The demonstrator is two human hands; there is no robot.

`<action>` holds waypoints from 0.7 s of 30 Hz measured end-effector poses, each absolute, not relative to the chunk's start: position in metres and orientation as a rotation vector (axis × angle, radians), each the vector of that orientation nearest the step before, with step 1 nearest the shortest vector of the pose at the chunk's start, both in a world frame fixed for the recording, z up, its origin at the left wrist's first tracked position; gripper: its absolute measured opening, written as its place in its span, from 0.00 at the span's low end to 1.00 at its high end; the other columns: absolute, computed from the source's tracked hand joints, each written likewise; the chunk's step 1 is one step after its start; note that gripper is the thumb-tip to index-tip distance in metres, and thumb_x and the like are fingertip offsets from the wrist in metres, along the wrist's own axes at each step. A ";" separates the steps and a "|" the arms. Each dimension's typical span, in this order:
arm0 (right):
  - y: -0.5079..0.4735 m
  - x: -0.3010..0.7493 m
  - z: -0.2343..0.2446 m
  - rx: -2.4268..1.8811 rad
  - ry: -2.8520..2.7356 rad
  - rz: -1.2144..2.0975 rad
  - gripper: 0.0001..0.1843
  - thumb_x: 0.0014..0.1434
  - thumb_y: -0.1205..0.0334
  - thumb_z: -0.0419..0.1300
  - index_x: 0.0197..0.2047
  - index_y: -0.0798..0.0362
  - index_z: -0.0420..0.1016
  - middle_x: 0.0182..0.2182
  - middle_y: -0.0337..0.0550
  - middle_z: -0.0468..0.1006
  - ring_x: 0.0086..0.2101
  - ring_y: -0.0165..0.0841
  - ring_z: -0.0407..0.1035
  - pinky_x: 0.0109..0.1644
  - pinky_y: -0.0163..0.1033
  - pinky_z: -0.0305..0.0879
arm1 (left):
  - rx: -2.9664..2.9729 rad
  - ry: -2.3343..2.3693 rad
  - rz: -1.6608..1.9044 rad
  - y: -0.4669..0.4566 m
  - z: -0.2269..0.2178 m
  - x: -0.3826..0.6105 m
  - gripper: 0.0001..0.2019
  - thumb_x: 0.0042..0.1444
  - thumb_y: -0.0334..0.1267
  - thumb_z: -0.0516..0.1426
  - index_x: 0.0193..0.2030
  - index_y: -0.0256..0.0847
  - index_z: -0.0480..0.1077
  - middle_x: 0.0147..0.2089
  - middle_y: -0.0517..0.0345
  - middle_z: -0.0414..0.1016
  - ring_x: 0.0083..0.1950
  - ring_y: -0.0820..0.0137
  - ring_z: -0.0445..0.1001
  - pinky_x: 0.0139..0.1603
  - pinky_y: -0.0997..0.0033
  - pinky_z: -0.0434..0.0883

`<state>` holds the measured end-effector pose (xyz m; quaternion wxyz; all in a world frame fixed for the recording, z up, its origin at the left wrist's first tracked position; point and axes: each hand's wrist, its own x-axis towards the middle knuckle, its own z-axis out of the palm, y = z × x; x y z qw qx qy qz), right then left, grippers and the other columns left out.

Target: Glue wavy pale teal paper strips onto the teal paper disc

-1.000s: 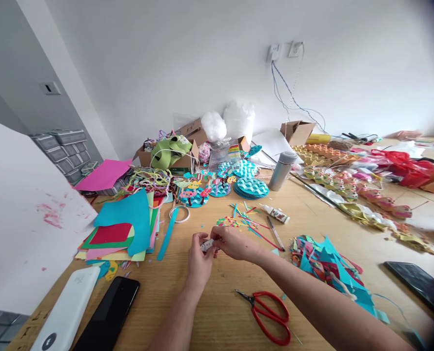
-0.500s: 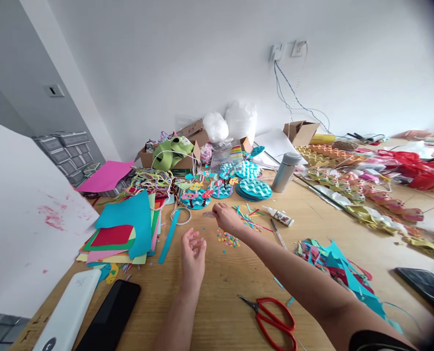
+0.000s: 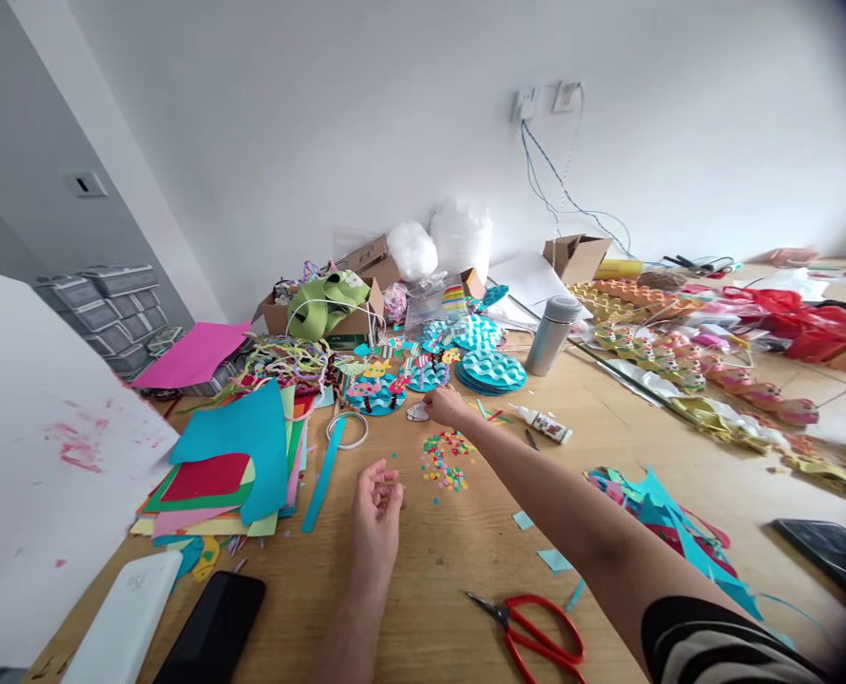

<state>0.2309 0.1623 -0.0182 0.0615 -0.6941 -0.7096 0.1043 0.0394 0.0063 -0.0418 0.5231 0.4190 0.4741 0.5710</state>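
My right hand (image 3: 446, 407) reaches forward over the table, fingers pinched on a small white cutout (image 3: 416, 412) with dark lines, which looks fish-shaped. Just beyond it are blue wavy paper discs (image 3: 374, 401) with colourful paper fish on them. A pile of small coloured paper dots (image 3: 446, 458) lies below the right wrist. My left hand (image 3: 378, 508) hovers near the table, palm turned up, its fingers loosely curved and apart with nothing in them. Left of it lies a blue paper strip (image 3: 324, 475), beside a white ring of tape (image 3: 352, 430).
Red-handled scissors (image 3: 537, 632) lie in front. A glue bottle (image 3: 543, 424) and a grey flask (image 3: 552, 335) stand or lie to the right. Coloured sheets (image 3: 230, 456) are stacked at left, near a black phone (image 3: 213, 627). Blue scraps (image 3: 669, 522) cover the right side.
My right hand has moved a little forward and right, and the white cutout now shows its lined face. The left hand stays nearly in place. The view has shifted slightly.
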 end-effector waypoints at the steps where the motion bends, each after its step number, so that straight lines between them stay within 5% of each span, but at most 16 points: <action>1: 0.160 0.229 -0.019 -2.101 -2.132 0.292 0.14 0.63 0.56 0.57 0.48 0.55 0.72 0.50 0.48 0.72 0.49 0.38 0.67 0.52 0.50 0.65 | 1.008 1.136 1.365 0.006 -0.042 0.040 0.22 0.44 0.41 0.65 0.46 0.41 0.66 0.41 0.52 0.73 0.35 0.68 0.74 0.34 0.69 0.72; 4: 0.153 0.223 -0.017 -2.085 -2.068 0.233 0.10 0.58 0.62 0.61 0.43 0.55 0.76 0.49 0.54 0.73 0.54 0.45 0.63 0.53 0.48 0.62 | 1.025 1.137 1.349 0.007 -0.043 0.041 0.22 0.43 0.42 0.65 0.45 0.40 0.67 0.39 0.52 0.73 0.33 0.69 0.73 0.32 0.69 0.72; 7: 0.146 0.224 0.001 -2.028 -1.961 0.180 0.17 0.54 0.63 0.63 0.48 0.57 0.75 0.49 0.58 0.73 0.54 0.49 0.62 0.53 0.48 0.61 | 1.032 1.140 1.338 0.008 -0.044 0.040 0.23 0.42 0.45 0.64 0.45 0.38 0.67 0.38 0.52 0.73 0.33 0.68 0.74 0.31 0.68 0.73; 15: 0.046 0.282 0.083 -1.520 -1.662 0.063 0.15 0.60 0.59 0.57 0.49 0.55 0.72 0.39 0.46 0.78 0.40 0.35 0.71 0.45 0.40 0.66 | 1.018 1.145 1.355 0.009 -0.047 0.039 0.24 0.41 0.47 0.64 0.43 0.37 0.67 0.38 0.52 0.73 0.34 0.68 0.74 0.30 0.69 0.73; 21: -0.085 0.301 0.048 -1.625 -1.537 0.054 0.14 0.62 0.55 0.56 0.48 0.51 0.72 0.35 0.43 0.77 0.35 0.34 0.72 0.39 0.39 0.68 | 1.012 1.180 1.394 0.011 -0.047 0.036 0.24 0.41 0.47 0.65 0.43 0.36 0.67 0.36 0.53 0.74 0.33 0.69 0.74 0.30 0.71 0.72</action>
